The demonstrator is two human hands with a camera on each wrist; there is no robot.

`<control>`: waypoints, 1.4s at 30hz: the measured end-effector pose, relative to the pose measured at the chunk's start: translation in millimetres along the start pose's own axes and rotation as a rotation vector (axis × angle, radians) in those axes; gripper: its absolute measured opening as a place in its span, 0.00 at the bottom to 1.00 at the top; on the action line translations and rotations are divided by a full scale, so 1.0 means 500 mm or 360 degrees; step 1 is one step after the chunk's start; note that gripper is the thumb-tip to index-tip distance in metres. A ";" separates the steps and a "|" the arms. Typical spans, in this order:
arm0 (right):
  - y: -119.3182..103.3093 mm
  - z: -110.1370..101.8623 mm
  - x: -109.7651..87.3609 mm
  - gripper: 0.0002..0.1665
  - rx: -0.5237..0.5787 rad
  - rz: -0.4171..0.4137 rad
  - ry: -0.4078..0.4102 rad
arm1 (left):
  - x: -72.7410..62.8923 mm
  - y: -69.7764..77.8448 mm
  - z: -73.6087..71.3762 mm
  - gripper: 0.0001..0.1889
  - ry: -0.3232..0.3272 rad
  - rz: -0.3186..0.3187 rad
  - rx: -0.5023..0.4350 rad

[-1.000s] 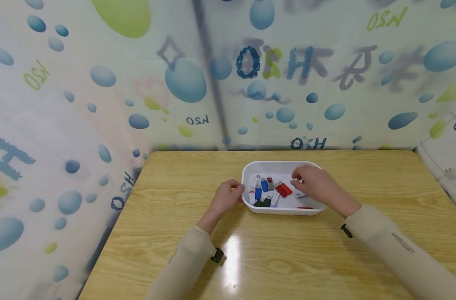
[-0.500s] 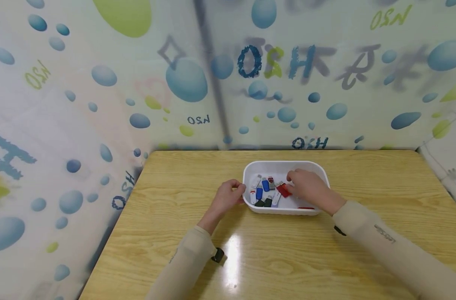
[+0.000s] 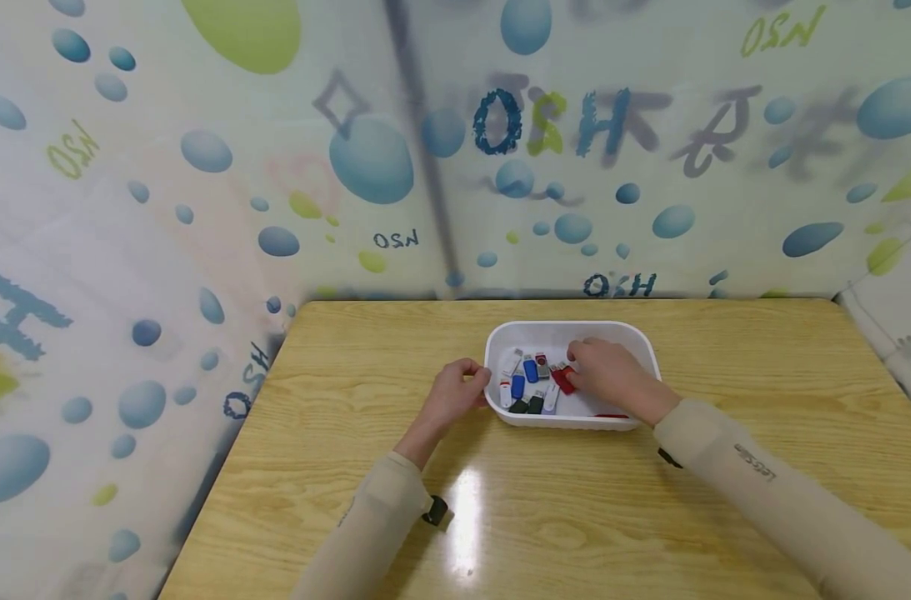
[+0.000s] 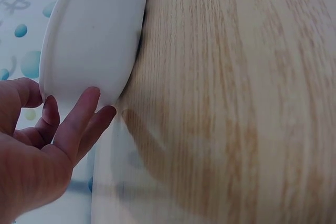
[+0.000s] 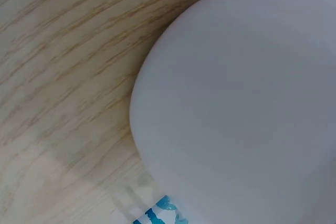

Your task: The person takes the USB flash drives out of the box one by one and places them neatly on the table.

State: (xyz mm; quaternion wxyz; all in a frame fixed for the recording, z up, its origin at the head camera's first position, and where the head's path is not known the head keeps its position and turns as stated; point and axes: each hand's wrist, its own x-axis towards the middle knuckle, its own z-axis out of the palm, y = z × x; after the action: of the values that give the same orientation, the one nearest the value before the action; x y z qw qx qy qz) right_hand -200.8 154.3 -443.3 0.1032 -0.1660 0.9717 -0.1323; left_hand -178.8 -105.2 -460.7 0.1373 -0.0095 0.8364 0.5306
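A white plastic tray with several USB flash drives sits on the table. My left hand pinches the rim at its left end; in the left wrist view the thumb and index finger meet at the edge, with other fingers along the outer wall. My right hand reaches over the right side into the tray, fingers bent down at a red USB flash drive. The fingertips are hidden, and I cannot tell whether they grip a drive. In the right wrist view the tray's outer wall fills most of the picture.
Blue flash drives, white ones and black ones lie in the left half of the tray. A red item lies along its front wall. The wooden table ends at a patterned curtain.
My right hand has moved left inside the tray to the red flash drives, covering one of them and the white drive nearby. The left hand stays at the rim.
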 end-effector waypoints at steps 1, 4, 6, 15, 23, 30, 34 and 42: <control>0.000 0.001 0.002 0.15 0.0001 0.0001 -0.0001 | 0.000 0.000 0.000 0.12 0.0001 -0.0004 0.0007; -0.002 0.004 0.005 0.13 0.0018 0.0012 -0.0020 | 0.000 0.000 0.000 0.12 0.0002 -0.0022 0.0007; -0.003 0.006 0.008 0.10 0.0016 0.0024 -0.0037 | 0.000 0.000 0.000 0.13 0.0000 -0.0026 0.0011; -0.006 0.010 0.007 0.13 -0.0006 0.0065 -0.0037 | -0.003 0.001 0.001 0.12 -0.0002 -0.0011 -0.0014; -0.008 0.012 0.002 0.10 0.0002 0.0011 -0.0010 | -0.005 0.004 0.001 0.13 -0.0007 0.0005 -0.0050; -0.011 0.017 0.005 0.09 0.0029 0.0039 -0.0015 | -0.005 0.004 0.000 0.13 -0.0006 -0.0007 -0.0051; -0.010 0.016 0.004 0.08 0.0130 0.0074 0.0002 | -0.006 0.004 0.000 0.13 -0.0004 -0.0011 -0.0051; -0.005 -0.012 -0.012 0.15 0.0249 0.0122 0.0099 | -0.004 0.000 0.000 0.13 -0.0006 -0.0006 -0.0064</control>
State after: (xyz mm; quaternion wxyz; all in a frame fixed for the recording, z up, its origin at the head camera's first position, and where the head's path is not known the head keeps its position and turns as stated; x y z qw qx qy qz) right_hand -196.0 155.6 -435.8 0.0908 -0.1158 0.9668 -0.2089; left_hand -176.8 -105.5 -460.4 0.1396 -0.0129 0.8253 0.5470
